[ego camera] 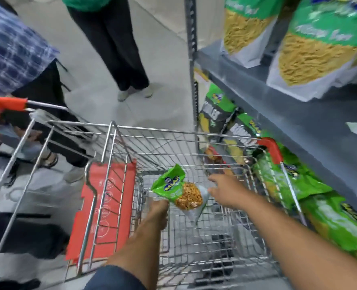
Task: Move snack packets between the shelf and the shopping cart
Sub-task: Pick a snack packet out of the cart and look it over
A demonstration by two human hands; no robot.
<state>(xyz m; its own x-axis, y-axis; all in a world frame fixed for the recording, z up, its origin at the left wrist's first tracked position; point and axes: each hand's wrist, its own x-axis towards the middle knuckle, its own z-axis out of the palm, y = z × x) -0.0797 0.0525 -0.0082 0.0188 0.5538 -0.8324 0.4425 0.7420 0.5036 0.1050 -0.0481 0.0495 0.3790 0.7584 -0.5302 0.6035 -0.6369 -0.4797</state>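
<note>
A green snack packet (180, 191) with an orange window hangs inside the wire shopping cart (173, 130). My left hand (157, 212) grips its lower left edge from below. My right hand (223, 190) reaches in from the right with fingers spread, right beside the packet's white end; whether it touches is unclear. Large green packets of yellow noodles snack (317, 51) stand on the grey shelf (278, 109) at the upper right. More green packets (288, 181) lie on the lower shelf beside the cart.
The cart's red child-seat flap (104, 208) stands at its left side, with red corner guards (271, 149). A person in black trousers (114, 45) stands ahead on the tiled floor. Another person in a blue patterned top (12, 51) is at the left, close to the cart.
</note>
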